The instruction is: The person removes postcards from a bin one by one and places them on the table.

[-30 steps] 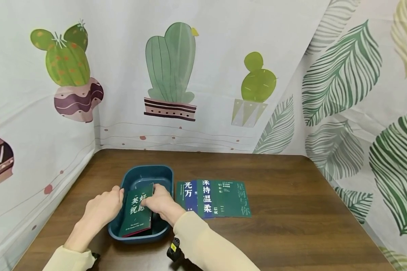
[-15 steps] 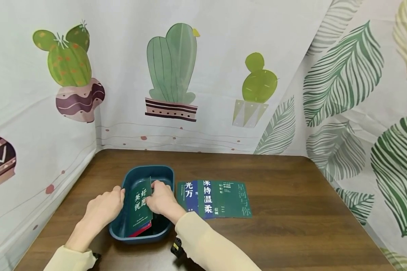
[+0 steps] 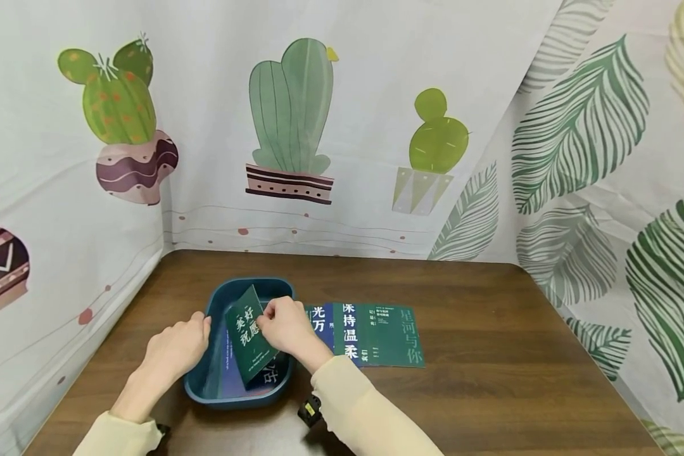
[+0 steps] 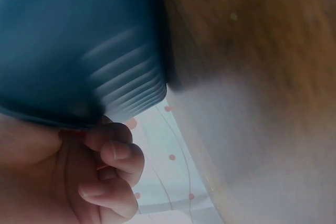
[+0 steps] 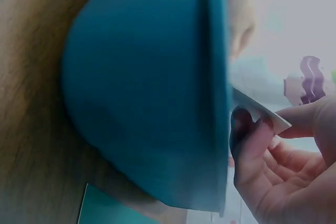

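Note:
A blue plastic basin (image 3: 236, 403) stands on the left part of the table. My left hand (image 3: 177, 345) grips its left rim; in the left wrist view, curled fingers (image 4: 123, 153) show at the edge of the basin (image 4: 63, 51). Between thumb and fingers, my right hand (image 3: 287, 326) pinches a dark green card with white characters (image 3: 247, 345), tilted up inside the basin. The right wrist view shows the card's edge (image 5: 277, 121) above the rim, the rest hidden behind the basin wall (image 5: 147, 87). Beneath it lies a purple card (image 3: 230, 377) with other cards.
A row of overlapping green and blue cards (image 3: 393, 335) lies on the wooden table (image 3: 490, 354), right of the basin. Behind the table hangs a white cloth (image 3: 365, 95) printed with cacti and leaves.
The right hand has lifted the green card and drawn it rightward, tilting it; a purple card beneath has come into sight. The left hand stays on the rim.

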Tool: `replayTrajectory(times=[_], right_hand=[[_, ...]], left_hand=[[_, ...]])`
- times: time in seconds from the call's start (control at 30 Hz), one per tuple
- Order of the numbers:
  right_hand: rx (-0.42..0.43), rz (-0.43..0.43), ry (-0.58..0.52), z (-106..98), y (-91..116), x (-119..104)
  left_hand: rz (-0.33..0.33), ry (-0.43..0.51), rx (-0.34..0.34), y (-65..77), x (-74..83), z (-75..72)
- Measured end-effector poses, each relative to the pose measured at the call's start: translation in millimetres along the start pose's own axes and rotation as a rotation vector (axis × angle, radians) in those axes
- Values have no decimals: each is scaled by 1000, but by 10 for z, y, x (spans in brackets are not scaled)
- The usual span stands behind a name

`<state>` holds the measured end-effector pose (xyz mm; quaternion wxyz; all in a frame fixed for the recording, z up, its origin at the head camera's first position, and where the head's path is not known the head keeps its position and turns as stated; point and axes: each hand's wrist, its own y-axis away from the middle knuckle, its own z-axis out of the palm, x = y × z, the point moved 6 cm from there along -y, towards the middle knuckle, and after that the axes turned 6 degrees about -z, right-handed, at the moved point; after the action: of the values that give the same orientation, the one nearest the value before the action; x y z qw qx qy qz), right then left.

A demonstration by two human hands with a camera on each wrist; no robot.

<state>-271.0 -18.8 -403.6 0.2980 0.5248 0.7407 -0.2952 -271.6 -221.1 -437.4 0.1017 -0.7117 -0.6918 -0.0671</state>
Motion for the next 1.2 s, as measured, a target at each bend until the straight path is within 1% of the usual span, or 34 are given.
replayTrajectory(times=[0.1, 0.27, 0.43, 0.57, 0.67, 0.8, 1.0, 1.2], right_hand=[[8, 35, -68, -56, 15, 47], [19, 97, -236, -155, 66, 143], [41, 105, -434, -302, 136, 234], [86, 89, -573, -462, 183, 331], [132, 74, -620, -613, 230, 438], [184, 66, -627, -843, 325, 596], [259, 107, -642, -1122, 422, 847], [389, 147, -707, -1428, 557, 1095]], left_hand=[[-2, 1, -1, -3, 5, -6], [-7, -3, -4, -8, 10, -5], [-12, -6, -7, -2, 9, -1], [-14, -6, -8, 4, 4, 5], [-12, -7, -5, 0, 9, 7], [-6, -3, 2, -14, 20, 5], [-7, -2, 9, -15, -1, 4], [-4, -4, 8, -1, -19, 1]])
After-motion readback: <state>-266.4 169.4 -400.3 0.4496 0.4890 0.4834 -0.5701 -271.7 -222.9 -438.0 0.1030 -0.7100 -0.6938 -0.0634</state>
